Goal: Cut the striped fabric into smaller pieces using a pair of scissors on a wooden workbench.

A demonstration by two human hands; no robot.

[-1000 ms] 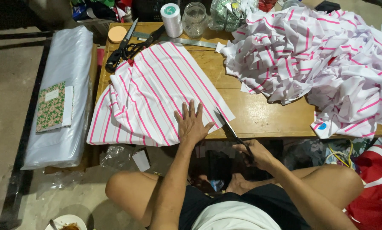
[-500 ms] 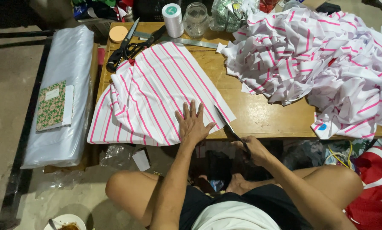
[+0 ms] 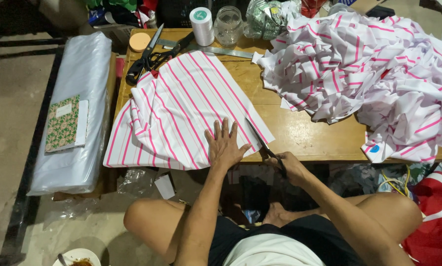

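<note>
Left of the wooden surface (image 3: 300, 133) lies a plastic-wrapped roll (image 3: 78, 108) with a floral notebook (image 3: 63, 123) on top. On the surface's left half the striped cloth (image 3: 181, 108) lies flat; the left hand (image 3: 225, 147) presses its near edge, fingers spread. Right of that hand, the right hand (image 3: 290, 167) grips scissors (image 3: 260, 140) whose blades meet the cloth's right edge. A heap of striped cloth (image 3: 369, 74) fills the surface's right half.
</note>
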